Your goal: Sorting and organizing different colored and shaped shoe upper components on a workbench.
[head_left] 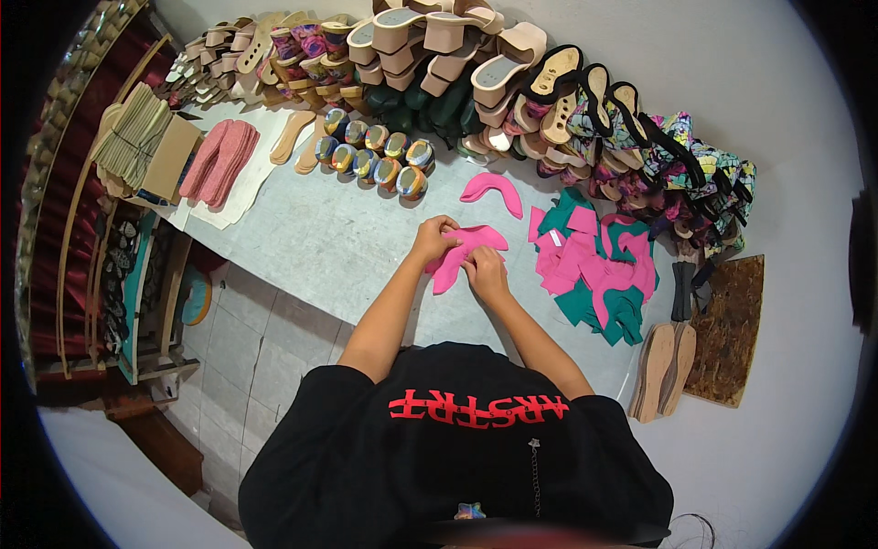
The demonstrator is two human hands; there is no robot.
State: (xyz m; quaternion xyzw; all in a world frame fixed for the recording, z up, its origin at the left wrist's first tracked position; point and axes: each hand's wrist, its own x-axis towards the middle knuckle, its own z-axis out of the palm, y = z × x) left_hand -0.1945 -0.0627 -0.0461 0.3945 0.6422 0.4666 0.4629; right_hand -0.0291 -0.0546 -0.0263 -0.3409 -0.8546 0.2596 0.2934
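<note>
Over the grey tabletop, both my hands are on a bright pink curved fabric piece [446,276], which looks cut for a shoe upper. My left hand [433,240] pinches its left side between thumb and fingers. On its lower right part, my right hand [487,272] is closed, its fingertips pressed on the cloth. Part of the pink cloth lies hidden under my fingers. Just beyond, a second pink curved piece [494,190] rests on the table. To my right is a loose heap of pink fabric pieces [578,261] mixed with green fabric pieces [599,311].
Stacked shoes and heels [439,55] line the wall behind the table [302,247]. Small multicoloured rolls [375,160] stand in rows at back left, near red insoles [219,163] and a cardboard box [174,156]. Wooden-looking soles [660,371] and a brown board [727,329] are at right.
</note>
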